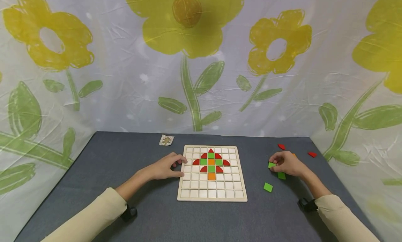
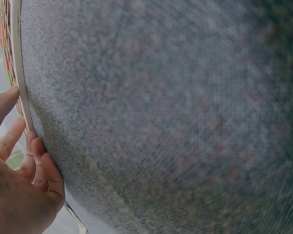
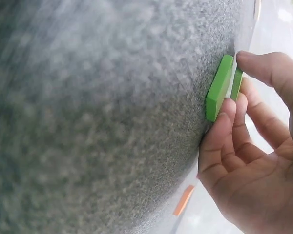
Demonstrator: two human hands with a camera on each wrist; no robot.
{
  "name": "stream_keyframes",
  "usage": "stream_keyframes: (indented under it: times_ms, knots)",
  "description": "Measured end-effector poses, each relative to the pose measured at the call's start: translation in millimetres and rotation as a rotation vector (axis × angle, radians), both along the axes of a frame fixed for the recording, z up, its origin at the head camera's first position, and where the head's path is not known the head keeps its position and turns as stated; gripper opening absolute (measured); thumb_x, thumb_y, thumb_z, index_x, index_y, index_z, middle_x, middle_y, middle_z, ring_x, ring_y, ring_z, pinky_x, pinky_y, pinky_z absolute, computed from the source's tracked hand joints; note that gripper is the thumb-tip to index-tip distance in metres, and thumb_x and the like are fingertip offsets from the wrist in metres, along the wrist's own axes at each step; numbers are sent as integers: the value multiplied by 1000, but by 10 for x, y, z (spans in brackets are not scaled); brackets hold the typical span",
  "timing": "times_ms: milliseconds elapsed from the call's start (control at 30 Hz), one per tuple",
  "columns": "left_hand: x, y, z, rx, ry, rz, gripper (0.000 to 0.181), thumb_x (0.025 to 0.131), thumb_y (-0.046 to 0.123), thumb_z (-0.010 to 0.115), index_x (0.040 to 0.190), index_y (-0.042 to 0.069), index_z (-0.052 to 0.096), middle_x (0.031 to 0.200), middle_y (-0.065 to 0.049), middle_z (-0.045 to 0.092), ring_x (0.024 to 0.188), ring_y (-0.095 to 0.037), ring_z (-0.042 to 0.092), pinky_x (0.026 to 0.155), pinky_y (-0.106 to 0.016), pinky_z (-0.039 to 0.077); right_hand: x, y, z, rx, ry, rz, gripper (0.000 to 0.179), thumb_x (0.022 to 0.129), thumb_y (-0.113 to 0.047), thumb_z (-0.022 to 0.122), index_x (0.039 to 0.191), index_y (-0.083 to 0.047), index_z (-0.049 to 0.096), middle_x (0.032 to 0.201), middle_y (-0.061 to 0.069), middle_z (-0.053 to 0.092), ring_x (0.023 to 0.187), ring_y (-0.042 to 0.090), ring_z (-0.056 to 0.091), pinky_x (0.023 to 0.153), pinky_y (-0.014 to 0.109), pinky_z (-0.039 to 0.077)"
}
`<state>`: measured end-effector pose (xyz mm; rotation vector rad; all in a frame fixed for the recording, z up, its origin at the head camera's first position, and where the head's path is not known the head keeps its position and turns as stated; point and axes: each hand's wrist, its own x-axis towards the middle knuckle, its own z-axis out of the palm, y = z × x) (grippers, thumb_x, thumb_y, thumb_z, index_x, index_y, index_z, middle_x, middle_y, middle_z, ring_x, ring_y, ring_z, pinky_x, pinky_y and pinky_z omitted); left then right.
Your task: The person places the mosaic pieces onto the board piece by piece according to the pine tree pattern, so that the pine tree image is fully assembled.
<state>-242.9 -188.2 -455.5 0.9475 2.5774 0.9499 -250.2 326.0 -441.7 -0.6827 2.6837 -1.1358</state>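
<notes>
A pale wooden grid board lies mid-table, with red, green and orange pieces forming a tree-like pattern in its white cells. My left hand rests against the board's left edge, thumb and index fingertip touching the rim; the left wrist view shows this hand beside the edge. To the right of the board, my right hand pinches a green square tile between thumb and fingers. Another green tile lies just under that hand, and it appears large in the right wrist view. A third green tile lies nearer the front.
Two red pieces, one red piece behind the right hand and another red piece farther right, lie on the dark cloth. An orange piece is partly hidden by the right hand. A small patterned card lies back left.
</notes>
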Motion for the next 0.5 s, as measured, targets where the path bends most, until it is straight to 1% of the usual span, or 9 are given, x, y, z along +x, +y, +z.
stream_keyframes:
  times_ms: [100,233,300,433,500]
  knots:
    - [3,0,3,0,-1,2,46,96,25,75,133,4,58,116,-10,51,101,-28,53,90,-47,45,1,15,-4,-10,-1,14,21,85,3,80,102,8,68,91,9,61,79,19,58,66,29,51]
    - [0,0,1,1,-4,4,46,96,25,75,133,4,58,116,-10,51,101,-27,54,90,-47,45,13,22,1,-21,-17,4,21,86,4,78,104,7,67,92,8,60,79,18,59,66,28,51]
    - [-6,3,-3,0,-2,1,46,96,26,75,133,4,58,116,-9,51,101,-26,53,90,-47,45,23,21,14,-41,-22,5,20,87,6,76,105,7,67,92,9,60,80,18,62,65,29,51]
    - [-5,8,-3,-4,-2,3,45,96,25,74,133,4,58,116,-9,51,101,-25,53,90,-46,45,43,20,47,-107,-34,23,19,89,10,70,107,8,64,99,15,60,84,24,68,66,32,53]
    - [1,12,6,-4,-6,7,45,96,25,74,133,4,58,116,-9,51,101,-26,53,90,-46,45,49,21,58,-138,-33,36,18,90,9,70,107,8,64,101,18,62,86,28,70,67,33,54]
